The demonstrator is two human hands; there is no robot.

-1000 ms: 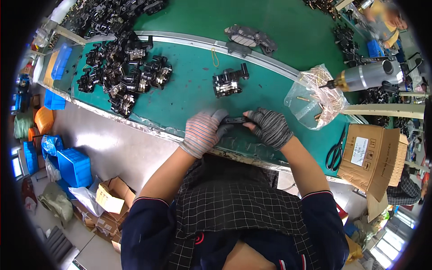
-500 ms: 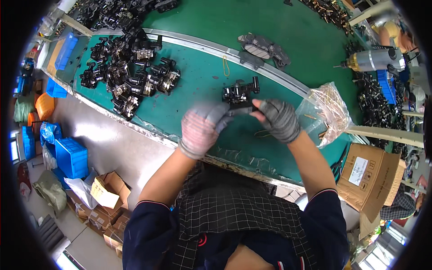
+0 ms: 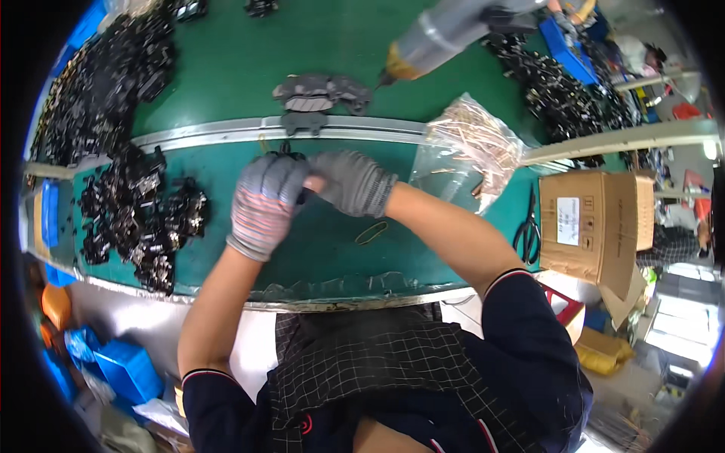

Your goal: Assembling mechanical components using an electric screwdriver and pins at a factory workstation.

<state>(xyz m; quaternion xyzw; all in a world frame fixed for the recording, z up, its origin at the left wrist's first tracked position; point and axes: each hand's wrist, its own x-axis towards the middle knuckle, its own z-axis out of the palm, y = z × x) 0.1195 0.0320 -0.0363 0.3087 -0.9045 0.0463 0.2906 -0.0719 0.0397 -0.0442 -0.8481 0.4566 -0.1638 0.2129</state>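
Overhead view of a green work table [image 3: 226, 75] crossed by a metal rail [image 3: 226, 134] that runs from its left edge toward its right edge. Both hands wear grey knit gloves and meet near the middle of the table, just on the near side of the rail. The left hand [image 3: 266, 198] is curled closed, and the right hand [image 3: 349, 181] is closed against it; between them they grip a small black metal part [image 3: 291, 155], of which only a dark sliver shows above the left knuckles, so its shape cannot be told. A heap of black metal parts [image 3: 140, 215] lies toward the near left edge of the table, well apart from the hands, and a further mass of black parts [image 3: 98, 90] fills the far left corner. Beyond the rail, near its middle, lie grey flat plates [image 3: 321, 92]. A clear plastic bag of thin copper-coloured pins [image 3: 472, 143] rests to the right of the right hand, close to the forearm. A small oval ring [image 3: 371, 232] lies on the table below the right wrist. Black scissors [image 3: 527, 226] sit at the right edge, beside a cardboard box [image 3: 596, 226]. A grey cylindrical power tool [image 3: 445, 34] hangs over the far side.
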